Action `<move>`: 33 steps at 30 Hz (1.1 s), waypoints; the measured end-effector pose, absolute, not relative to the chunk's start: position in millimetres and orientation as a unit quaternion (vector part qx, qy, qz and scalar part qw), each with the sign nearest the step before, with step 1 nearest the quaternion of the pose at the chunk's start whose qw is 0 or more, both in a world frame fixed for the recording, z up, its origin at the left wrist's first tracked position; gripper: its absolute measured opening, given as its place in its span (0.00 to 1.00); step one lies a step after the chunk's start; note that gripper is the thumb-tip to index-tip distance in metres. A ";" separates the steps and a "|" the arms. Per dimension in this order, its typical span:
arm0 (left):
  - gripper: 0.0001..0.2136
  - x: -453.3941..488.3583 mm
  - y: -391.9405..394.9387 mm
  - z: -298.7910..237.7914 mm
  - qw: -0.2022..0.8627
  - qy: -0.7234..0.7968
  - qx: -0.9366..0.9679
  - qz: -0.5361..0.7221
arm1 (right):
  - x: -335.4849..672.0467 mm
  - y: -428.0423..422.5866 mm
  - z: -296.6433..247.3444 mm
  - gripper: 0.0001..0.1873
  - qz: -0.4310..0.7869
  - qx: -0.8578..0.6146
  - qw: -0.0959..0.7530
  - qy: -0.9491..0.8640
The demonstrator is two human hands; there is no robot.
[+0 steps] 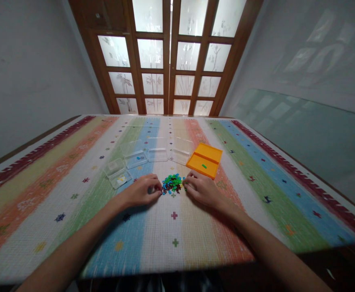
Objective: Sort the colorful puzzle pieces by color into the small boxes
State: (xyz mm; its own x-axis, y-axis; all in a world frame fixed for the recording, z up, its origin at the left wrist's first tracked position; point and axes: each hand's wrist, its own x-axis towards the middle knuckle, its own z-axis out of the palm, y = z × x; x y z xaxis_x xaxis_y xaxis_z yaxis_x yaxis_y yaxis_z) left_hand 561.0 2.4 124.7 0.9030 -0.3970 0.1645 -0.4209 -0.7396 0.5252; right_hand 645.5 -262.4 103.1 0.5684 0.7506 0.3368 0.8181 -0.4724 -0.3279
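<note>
A heap of tiny green, blue, dark brown and yellow pieces (173, 182) lies on the striped cloth between my hands. At its left edge my left hand (145, 190) has thumb and fingers pinched together; whatever is in the pinch is too small to name. My right hand (203, 190) curls at the heap's right edge with its fingertips together, close to a few yellow pieces. What those fingertips hold, if anything, is hidden. Just beyond the right hand sits an open orange case (208, 152) with one green piece (204, 166) inside.
Several clear plastic boxes with raised lids stand in an arc behind the heap. The leftmost box (119, 178) has white and yellow pieces, and its neighbour (135, 160) has blue ones. A striped tablecloth (174, 231) covers the table. Wood-framed glass doors (168, 56) stand beyond.
</note>
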 end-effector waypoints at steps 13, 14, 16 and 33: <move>0.09 562.7 1.4 127.0 0.277 -0.231 0.933 0.012 | 646.4 -264.1 99.9 0.12 -0.081 -0.848 0.240 -0.465; 0.09 566.2 4.5 128.4 0.274 -0.230 0.933 0.028 | 645.7 -263.8 101.1 0.12 -0.079 -0.849 0.241 -0.464; 0.09 577.8 13.0 131.6 0.264 -0.220 0.936 0.074 | 644.4 -263.1 104.0 0.11 -0.072 -0.848 0.246 -0.463; 0.10 642.6 30.9 121.3 0.135 -0.134 0.976 0.102 | 644.2 -265.6 107.0 0.11 -0.073 -0.846 0.255 -0.462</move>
State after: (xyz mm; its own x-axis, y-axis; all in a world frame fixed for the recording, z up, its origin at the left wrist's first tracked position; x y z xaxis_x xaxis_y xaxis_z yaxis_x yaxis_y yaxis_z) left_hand 642.6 30.9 121.3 0.9432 -0.2344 0.2355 -0.2896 -0.9274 0.2367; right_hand 644.2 -265.6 107.0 0.5621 0.7448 0.3595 0.8195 -0.4431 -0.3634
